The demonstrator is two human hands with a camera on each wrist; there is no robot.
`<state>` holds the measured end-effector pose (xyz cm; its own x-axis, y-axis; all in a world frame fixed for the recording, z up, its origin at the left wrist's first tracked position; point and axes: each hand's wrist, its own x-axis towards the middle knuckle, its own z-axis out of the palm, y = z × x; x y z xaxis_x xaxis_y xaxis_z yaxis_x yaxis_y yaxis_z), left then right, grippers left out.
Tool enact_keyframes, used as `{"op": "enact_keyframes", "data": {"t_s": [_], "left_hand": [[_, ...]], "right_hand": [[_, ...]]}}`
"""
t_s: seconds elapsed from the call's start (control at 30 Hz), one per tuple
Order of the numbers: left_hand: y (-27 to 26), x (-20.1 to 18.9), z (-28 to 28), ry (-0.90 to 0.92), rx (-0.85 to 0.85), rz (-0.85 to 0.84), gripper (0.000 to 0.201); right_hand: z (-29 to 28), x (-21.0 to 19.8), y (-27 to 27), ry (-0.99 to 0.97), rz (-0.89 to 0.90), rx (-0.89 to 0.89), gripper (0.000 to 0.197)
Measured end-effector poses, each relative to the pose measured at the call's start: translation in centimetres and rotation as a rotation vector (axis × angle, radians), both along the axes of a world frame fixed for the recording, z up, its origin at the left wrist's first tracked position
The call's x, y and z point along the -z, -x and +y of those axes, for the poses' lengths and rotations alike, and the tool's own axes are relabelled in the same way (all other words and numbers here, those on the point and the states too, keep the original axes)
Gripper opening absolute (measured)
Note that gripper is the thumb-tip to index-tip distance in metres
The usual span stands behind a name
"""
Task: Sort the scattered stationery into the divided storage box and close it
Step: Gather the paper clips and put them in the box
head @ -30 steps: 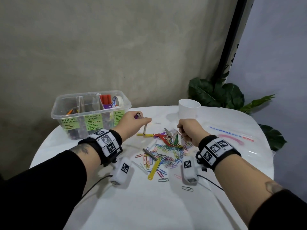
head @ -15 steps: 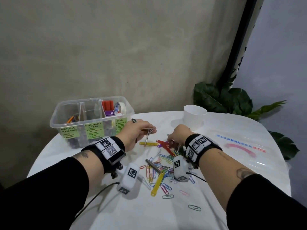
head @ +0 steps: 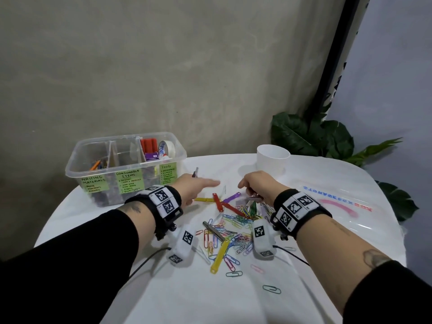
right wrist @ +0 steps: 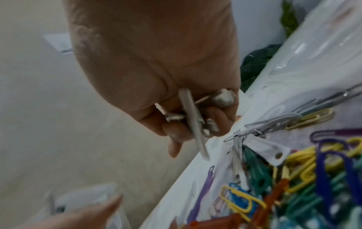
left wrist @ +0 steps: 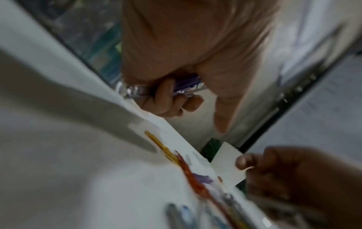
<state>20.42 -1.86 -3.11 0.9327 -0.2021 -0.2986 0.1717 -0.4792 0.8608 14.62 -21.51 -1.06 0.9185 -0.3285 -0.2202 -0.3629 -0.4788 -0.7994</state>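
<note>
My left hand [head: 198,185] hovers over the white table beside the clear divided storage box [head: 98,148]. Its lower fingers curl round a purple and silver fastener [left wrist: 186,82] whose tip sticks up [head: 195,173], while the index finger points right. My right hand [head: 254,183] is at the far edge of the pile of coloured paper clips [head: 233,226] and grips a bunch of silver metal fasteners [right wrist: 192,117]. Yellow [head: 205,199], red [head: 218,203] and purple [head: 231,197] fastener strips lie between the hands. The box is open.
The clear lid [head: 350,220] lies flat at the right of the table. A white cup [head: 272,160] stands at the back, with a green plant [head: 311,136] behind it. Another yellow strip [head: 219,256] and stray clips [head: 271,288] lie nearer me.
My left index finger has straightened towards the right, and the thin metal strip that hung from its fingertips is no longer pinched there. My right hand came down to the pile's far edge.
</note>
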Motion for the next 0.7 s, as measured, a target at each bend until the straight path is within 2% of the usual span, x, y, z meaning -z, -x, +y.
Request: {"op": "enact_keyframes", "data": {"t_s": [0.1,0.17,0.27,0.3,0.4,0.47,0.53,0.63,0.7], "left_hand": [[-0.3,0.3,-0.4,-0.419,0.154,-0.384,0.044],[-0.1,0.0,-0.9,-0.556,0.242,-0.45,0.049],[0.3,0.0,-2.0,-0.7,0.31,-0.404,0.068],[0.3,0.1,-2.3,-0.742,0.318,-0.398,0.068],[0.4,-0.1,-2.8,-0.847,0.359,-0.387,0.049],[0.3,-0.2,-2.7,-0.907,0.417,-0.385,0.04],[0.4,-0.6,-2.4,-0.959,0.467,-0.357,0.043],[0.7,-0.7,-1.8,-0.962,0.502,-0.283,0.037],[0.8,-0.7,-1.1,-0.885,0.479,-0.254,0.036]], "right_hand": [[1.0,0.3,-0.5,0.284,-0.009,-0.078,0.012],[1.8,0.6,-0.8,0.344,-0.024,-0.082,0.014],[2.7,0.8,-1.3,0.524,0.058,-0.21,0.016],[2.8,0.9,-1.6,0.58,0.09,-0.26,0.019],[3.0,0.8,-2.0,0.727,0.153,-0.363,0.023],[2.8,1.0,-2.3,0.774,0.171,-0.397,0.012],[2.7,1.2,-2.3,0.789,0.2,-0.406,0.007],[2.4,1.4,-1.6,0.782,0.237,-0.429,0.024],[2.2,0.9,-1.1,0.678,0.208,-0.368,0.03]]}}
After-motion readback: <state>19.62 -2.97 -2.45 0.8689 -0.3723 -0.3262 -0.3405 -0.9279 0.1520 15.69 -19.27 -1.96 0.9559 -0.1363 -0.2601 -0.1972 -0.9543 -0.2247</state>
